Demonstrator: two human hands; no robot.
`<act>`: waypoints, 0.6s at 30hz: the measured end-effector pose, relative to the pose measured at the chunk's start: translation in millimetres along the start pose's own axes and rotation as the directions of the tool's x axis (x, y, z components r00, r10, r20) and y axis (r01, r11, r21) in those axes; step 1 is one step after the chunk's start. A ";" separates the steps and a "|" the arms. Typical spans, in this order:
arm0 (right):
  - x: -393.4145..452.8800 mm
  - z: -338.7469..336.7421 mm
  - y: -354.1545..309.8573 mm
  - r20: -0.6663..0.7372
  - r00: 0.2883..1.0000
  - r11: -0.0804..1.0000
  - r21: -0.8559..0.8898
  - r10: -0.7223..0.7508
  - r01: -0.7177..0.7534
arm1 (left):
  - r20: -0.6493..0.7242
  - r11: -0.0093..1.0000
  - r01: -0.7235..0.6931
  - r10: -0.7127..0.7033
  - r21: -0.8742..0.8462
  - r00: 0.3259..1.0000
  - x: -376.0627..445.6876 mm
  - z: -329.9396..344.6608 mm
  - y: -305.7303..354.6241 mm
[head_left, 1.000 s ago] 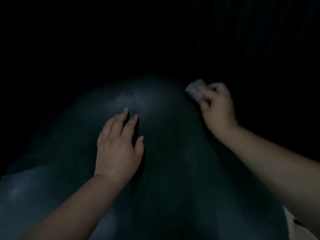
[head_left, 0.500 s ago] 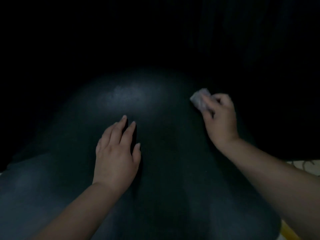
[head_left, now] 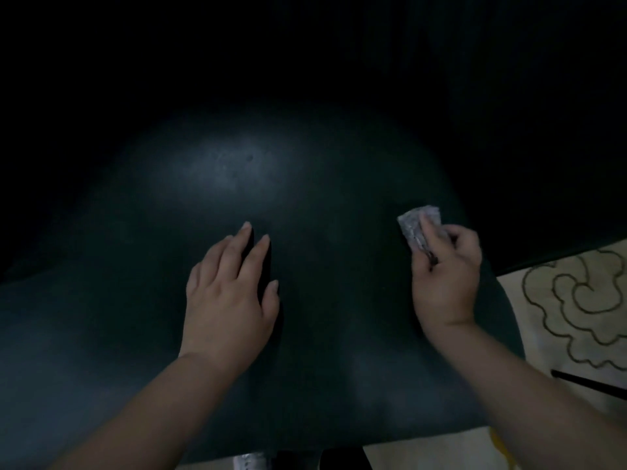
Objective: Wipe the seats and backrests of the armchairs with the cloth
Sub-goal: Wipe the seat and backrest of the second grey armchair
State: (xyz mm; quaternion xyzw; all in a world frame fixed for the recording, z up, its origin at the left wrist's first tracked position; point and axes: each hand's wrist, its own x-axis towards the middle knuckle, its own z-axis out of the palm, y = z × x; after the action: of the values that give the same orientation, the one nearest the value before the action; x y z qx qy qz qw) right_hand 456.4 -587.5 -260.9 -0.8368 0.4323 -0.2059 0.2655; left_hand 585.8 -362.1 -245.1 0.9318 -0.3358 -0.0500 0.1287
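Note:
A dark green armchair cushion fills most of the dim view, with a pale sheen near its far middle. My left hand rests flat on the cushion, fingers straight and pointing away from me. My right hand grips a small folded grey cloth and holds it against the cushion's right side. The cloth's far end sticks out beyond my fingers. The chair's backrest is lost in darkness at the top.
A cream rug with dark swirling outlines lies on the floor to the right of the chair. A thin dark rod lies across the rug near my right forearm. Everything beyond the cushion is black.
My right hand has drawn the cloth toward me along the cushion's right side. The view has tilted down, bringing the rug into sight. My left hand has stayed in place.

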 end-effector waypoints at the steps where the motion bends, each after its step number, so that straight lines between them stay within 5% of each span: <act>1: -8.7 4.4 -5.7 -0.023 0.998 0.998 0.032 0.053 -0.053 | -0.004 1.000 0.002 -0.002 -0.002 1.000 -3.1 0.0 -0.9; 3: -32.3 16.5 -25.7 -0.026 0.996 0.994 0.071 0.080 -0.078 | 0.000 1.000 0.020 -0.020 -0.013 1.000 -9.3 -0.5 -3.1; 10: -78.3 28.2 -66.5 0.194 0.954 0.969 0.135 -0.228 0.205 | 0.029 1.000 0.018 -0.018 -0.011 0.999 -27.0 -9.6 -10.6; 14: -52.3 7.3 -40.5 0.041 0.993 0.975 0.189 0.106 -0.112 | 0.086 0.998 0.051 -0.054 0.031 0.995 -42.0 -19.3 -20.3; 18: -65.8 13.0 -52.7 -0.059 0.976 0.978 0.004 0.210 -0.210 | 0.143 0.995 0.086 -0.093 0.057 0.985 -55.9 -32.6 -22.7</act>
State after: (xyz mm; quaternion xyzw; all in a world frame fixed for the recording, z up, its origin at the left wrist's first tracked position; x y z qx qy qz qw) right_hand 460.6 -503.7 -245.7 -0.7804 0.5259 -0.2008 0.2721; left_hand 562.6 -302.8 -219.6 0.9427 -0.3033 -0.1150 0.0781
